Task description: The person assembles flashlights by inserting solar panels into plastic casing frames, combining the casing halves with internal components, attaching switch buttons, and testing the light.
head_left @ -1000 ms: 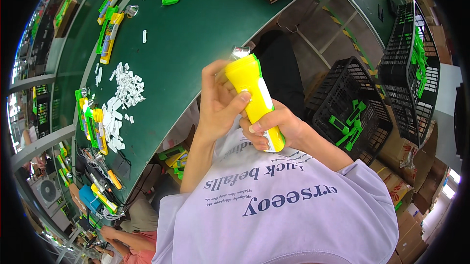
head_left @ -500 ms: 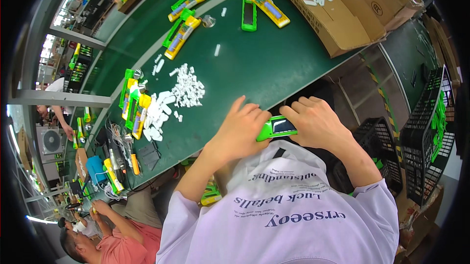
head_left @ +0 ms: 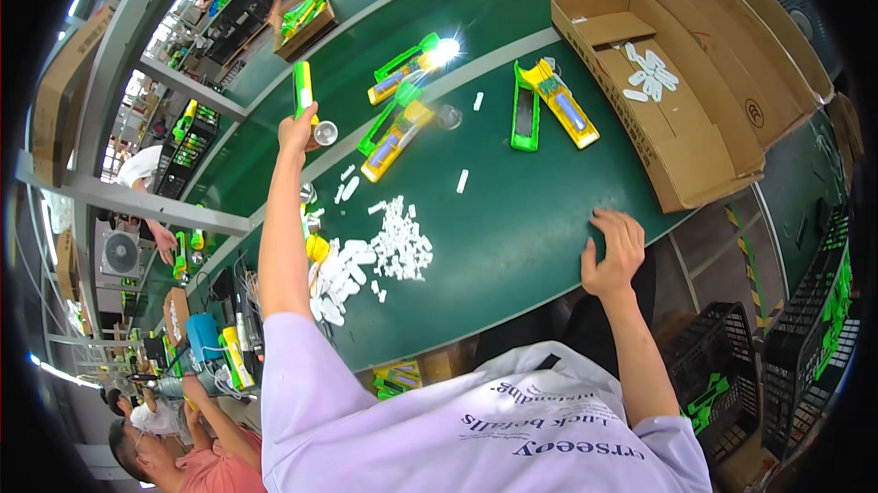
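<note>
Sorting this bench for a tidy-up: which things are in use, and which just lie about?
In use:
- green plastic torch body held up in the left hand
- green table under the right hand

Lying about:
- pile of small white plastic parts
- open cardboard box

Two hands are showing: the left hand (head_left: pixel 297 132) is gripping one green flashlight body (head_left: pixel 303 89); the right hand (head_left: pixel 615 251) is resting flat on the one green table (head_left: pixel 512 219). Four flashlight housings are lying ahead. One cardboard box (head_left: pixel 704 118) is sitting at right. One pile of white parts (head_left: pixel 370 255) is lying near the edge.

Head view down (fisheye) over green table (head_left: pixel 512 219)
</note>
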The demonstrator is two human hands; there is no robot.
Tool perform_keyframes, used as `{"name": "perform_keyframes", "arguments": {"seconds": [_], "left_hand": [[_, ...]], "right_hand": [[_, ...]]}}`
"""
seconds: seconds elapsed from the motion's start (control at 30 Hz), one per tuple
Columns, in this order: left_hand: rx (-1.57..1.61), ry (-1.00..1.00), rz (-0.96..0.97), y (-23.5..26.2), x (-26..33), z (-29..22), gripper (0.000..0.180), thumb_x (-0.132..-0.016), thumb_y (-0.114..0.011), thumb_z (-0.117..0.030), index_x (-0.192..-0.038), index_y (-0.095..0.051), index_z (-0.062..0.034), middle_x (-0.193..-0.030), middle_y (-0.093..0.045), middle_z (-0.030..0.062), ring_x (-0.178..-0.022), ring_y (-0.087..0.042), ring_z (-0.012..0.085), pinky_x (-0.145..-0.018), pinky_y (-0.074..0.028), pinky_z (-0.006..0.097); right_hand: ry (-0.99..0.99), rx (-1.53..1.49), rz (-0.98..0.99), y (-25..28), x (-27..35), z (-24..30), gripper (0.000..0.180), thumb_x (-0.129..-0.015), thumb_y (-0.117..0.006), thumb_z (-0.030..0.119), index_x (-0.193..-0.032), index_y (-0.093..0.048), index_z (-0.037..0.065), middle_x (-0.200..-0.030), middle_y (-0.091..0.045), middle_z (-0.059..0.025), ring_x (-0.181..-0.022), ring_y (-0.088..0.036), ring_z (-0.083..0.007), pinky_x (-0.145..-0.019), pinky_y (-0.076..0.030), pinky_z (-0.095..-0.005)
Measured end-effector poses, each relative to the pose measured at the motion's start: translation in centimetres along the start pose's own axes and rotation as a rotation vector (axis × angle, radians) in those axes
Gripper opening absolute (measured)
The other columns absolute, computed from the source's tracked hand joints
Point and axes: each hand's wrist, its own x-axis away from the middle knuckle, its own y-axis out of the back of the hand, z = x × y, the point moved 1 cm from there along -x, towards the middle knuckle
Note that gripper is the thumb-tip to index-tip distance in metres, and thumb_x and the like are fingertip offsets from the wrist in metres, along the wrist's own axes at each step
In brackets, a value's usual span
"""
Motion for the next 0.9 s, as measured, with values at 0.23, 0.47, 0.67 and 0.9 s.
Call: {"name": "perform_keyframes", "arguments": {"seconds": [0.23,0.47,0.67,0.9], "left_hand": [[-0.628,0.109,-0.089,-2.6,-9.4,2.6,0.070,-0.081,-0.063,-0.058,-0.108,-0.067,0.0060,-0.102,-0.070,0.0183,-0.076,-0.071,0.0289,-0.063,-0.056,0.041],[-1.309,-0.047,-0.159,-6.7,-6.9,-4.9,0.076,-0.090,-0.050,-0.063,-0.139,-0.048,-0.0054,-0.137,-0.056,0.0161,-0.129,-0.052,0.0285,-0.105,-0.039,0.050],[-0.681,-1.046,0.210,-14.3,-9.2,-6.1,0.045,-0.087,-0.068,-0.026,-0.125,-0.052,-0.0073,-0.124,-0.060,0.0202,-0.120,-0.054,0.0377,-0.101,-0.044,0.042],[-0.597,-0.844,0.400,-16.5,-9.9,-4.9,0.011,-0.076,-0.068,-0.005,-0.082,-0.060,-0.0006,-0.082,-0.067,0.0156,-0.077,-0.064,0.0312,-0.067,-0.049,0.039]], "right_hand": [[0.012,-0.023,-0.054,-0.5,0.0,-0.6,0.024,-0.057,-0.057,0.012,-0.078,-0.062,0.003,-0.096,-0.068,-0.0146,-0.092,-0.065,-0.0338,-0.086,-0.048,-0.0468],[-0.002,-0.021,-0.042,-0.4,-0.2,-0.6,0.024,-0.057,-0.055,0.014,-0.077,-0.062,0.003,-0.095,-0.069,-0.0153,-0.091,-0.065,-0.0340,-0.086,-0.048,-0.0459],[0.000,-0.031,-0.049,-0.8,-0.5,-0.5,0.021,-0.058,-0.056,0.015,-0.075,-0.062,0.004,-0.094,-0.069,-0.0148,-0.091,-0.065,-0.0339,-0.085,-0.048,-0.0454],[-0.006,-0.043,-0.069,-0.8,-0.2,-0.4,0.020,-0.058,-0.056,0.014,-0.074,-0.062,0.004,-0.094,-0.069,-0.0138,-0.091,-0.065,-0.0332,-0.084,-0.049,-0.0445]]}}
